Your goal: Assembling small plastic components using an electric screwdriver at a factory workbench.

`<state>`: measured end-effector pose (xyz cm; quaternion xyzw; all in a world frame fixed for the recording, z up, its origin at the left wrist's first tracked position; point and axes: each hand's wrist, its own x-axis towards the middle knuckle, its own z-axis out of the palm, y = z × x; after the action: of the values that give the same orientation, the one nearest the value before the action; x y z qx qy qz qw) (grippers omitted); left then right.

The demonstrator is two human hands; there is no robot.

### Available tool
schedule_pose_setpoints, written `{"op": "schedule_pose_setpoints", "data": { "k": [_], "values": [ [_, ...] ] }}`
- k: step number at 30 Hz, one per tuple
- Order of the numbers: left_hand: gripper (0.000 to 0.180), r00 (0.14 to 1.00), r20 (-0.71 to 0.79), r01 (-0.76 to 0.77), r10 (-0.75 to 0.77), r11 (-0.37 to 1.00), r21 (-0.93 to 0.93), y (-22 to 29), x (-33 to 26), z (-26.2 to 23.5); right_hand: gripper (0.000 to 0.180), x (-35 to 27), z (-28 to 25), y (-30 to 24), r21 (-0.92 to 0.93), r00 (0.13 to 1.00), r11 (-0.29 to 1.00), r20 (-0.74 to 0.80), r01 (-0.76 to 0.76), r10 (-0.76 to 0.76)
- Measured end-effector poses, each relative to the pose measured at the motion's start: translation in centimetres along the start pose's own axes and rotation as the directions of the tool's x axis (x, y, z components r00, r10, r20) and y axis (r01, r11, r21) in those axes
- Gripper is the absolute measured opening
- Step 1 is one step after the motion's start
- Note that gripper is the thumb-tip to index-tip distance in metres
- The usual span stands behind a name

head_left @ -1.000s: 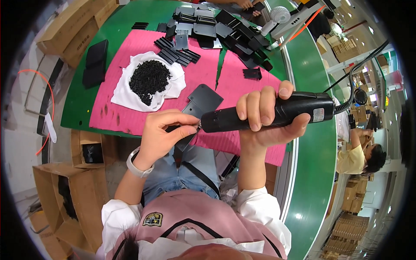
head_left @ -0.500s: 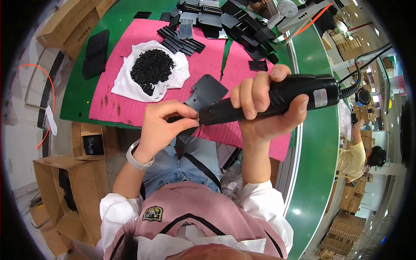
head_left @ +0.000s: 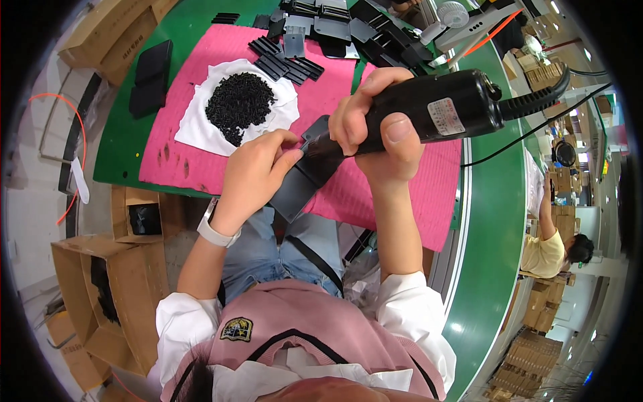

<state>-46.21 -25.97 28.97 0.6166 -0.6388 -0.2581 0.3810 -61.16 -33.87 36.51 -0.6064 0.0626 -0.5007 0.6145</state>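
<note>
Head view shows the right hand [head_left: 375,124] clenched around a black electric screwdriver [head_left: 435,107], its tip meeting the flat black plastic part [head_left: 305,177] that the left hand [head_left: 258,171] pinches, seemingly mid-fastening. Next likely needs steady tip alignment. Beyond the grip, pink mat [head_left: 429,201] offers room; screw pile [head_left: 238,104] sits clear.

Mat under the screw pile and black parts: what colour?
Pink, a ribbed mat lying on the green table. Seen clearly in the head view, the only one.
</note>
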Motion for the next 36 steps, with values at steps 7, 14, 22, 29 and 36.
{"op": "schedule_pose_setpoints", "data": {
  "k": [7, 14, 22, 29, 36],
  "values": [
    [0.028, 0.984, -0.127, 0.063, -0.126, 0.908, -0.413, -2.2, 0.4, 1.7, 0.040, 1.1, 0.9, 1.0, -0.091, 0.994, 0.993, 0.076, -0.074, 0.081],
    [0.030, 0.984, -0.155, 0.025, -0.089, 0.926, -0.377, -1.9, 0.6, 1.7, 0.043, 1.4, 0.6, 1.2, -0.040, 0.994, 0.996, 0.066, -0.082, 0.084],
    [0.030, 0.986, -0.126, 0.067, -0.108, 0.952, -0.299, -1.4, 0.4, 1.3, 0.043, 1.6, 0.8, 1.2, -0.010, 0.989, 0.994, 0.100, -0.113, 0.113],
    [0.029, 0.983, -0.138, 0.074, -0.118, 0.956, -0.285, -1.3, 0.6, 1.3, 0.040, 1.6, 0.7, 1.6, -0.029, 0.985, 0.996, 0.154, -0.080, 0.083],
    [0.029, 0.967, -0.255, -0.042, -0.005, 0.983, -0.179, -1.2, 0.9, 1.8, 0.041, 0.8, 1.8, 1.9, -0.198, 0.992, 0.974, 0.078, 0.111, -0.097]
  ]
}}
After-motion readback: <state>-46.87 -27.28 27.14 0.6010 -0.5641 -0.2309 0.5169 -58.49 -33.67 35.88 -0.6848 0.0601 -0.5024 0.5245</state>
